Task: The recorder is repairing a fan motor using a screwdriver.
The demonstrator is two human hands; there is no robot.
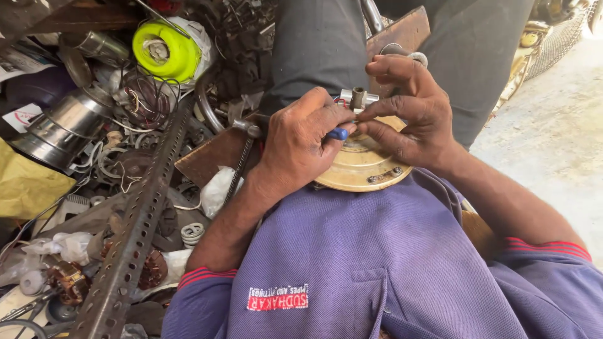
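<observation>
- Sitting with a round, flat, cream-yellow metal disc assembly (361,166) resting in the lap, against the purple shirt hem (352,251), near edge of the dark wooden board (210,157) just beyond it.
- Left hand (301,141) clenching around a blue-handled tool (338,133); only the blue end showing past the knuckles, tip hidden, so cannot tell tool type.
- Blue handle pointing right, toward the right hand, long axis running roughly left-right across the disc's far edge.
- Right hand (408,116) pinching with fingertips at a small silver-grey metal bracket with a stubby upright post (357,98), sitting at the disc's far edge; fingers curled, gripping or steadying the bracket base, exact contact partly hidden.
- Key relation: bracket lying just beyond and between both hands, post axis standing upright off the disc face; both hands touching or nearly touching there, right hand's fingertips closest to the post, left hand's tool end just below it.
- Red wire loop (341,100) peeking just left of the bracket.
- Off the board's left edge: perforated grey steel angle bar (135,232) lying diagonally, shiny steel cylindrical pot (63,125), lime-green spool (164,50), tangled wire coils (141,97), copper-wound motor armature (66,279).
- Bare concrete floor (559,138) off to the right.
</observation>
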